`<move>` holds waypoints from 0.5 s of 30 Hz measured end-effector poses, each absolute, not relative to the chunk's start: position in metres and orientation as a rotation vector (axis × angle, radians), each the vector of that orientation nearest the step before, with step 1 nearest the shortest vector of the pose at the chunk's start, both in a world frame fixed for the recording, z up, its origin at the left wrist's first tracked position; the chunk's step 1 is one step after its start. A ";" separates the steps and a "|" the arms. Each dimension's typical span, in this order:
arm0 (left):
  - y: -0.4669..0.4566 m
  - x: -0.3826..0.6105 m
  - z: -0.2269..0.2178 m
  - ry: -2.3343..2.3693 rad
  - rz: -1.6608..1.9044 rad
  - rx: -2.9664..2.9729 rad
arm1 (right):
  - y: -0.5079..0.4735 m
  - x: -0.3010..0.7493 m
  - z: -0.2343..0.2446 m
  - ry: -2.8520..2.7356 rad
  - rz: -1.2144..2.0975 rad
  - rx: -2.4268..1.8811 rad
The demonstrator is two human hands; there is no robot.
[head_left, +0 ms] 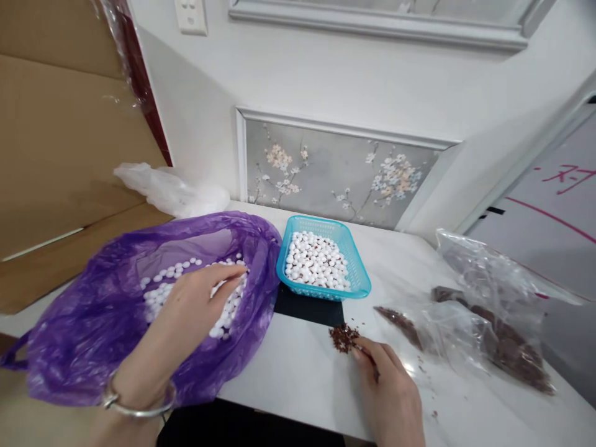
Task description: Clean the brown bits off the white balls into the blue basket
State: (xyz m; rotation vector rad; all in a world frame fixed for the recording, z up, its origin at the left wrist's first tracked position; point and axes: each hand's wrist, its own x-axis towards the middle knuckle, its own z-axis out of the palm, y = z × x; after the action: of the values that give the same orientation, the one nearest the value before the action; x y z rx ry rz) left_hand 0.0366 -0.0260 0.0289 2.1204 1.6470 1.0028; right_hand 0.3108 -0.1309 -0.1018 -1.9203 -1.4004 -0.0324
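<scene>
My left hand reaches over an opened purple plastic bag that holds many small white oval pieces. Its thumb and forefinger are pinched together near the bag's right side; what they hold, if anything, is too small to make out. On the white table, my right hand rests at the edge of a small heap of reddish-brown bits. Brown bits show between its closed fingers and thumb. Beyond the heap stands a turquoise plastic basket, filled with similar white pieces that have brown spots.
Clear plastic bags containing brown material lie on the right. A black flat piece sits partly under the basket. A white plastic bag lies behind the purple one, beside a cardboard box. The wall bounds the table's back.
</scene>
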 end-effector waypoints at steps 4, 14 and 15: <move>-0.024 0.003 0.010 1.766 0.621 2.259 | -0.131 0.305 -0.099 -1.275 0.026 -1.887; -0.015 0.005 -0.013 1.684 0.550 2.312 | -0.133 0.302 -0.086 -1.038 0.065 -1.757; -0.016 0.005 -0.011 1.696 0.585 2.298 | -0.134 0.301 -0.084 -1.024 0.102 -1.732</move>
State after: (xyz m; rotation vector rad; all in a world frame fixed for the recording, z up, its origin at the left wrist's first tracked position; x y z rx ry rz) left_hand 0.0051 -0.0159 -0.0109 2.2983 1.6960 0.5849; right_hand 0.3013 -0.1342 -0.0841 -1.7317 -1.0240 0.1024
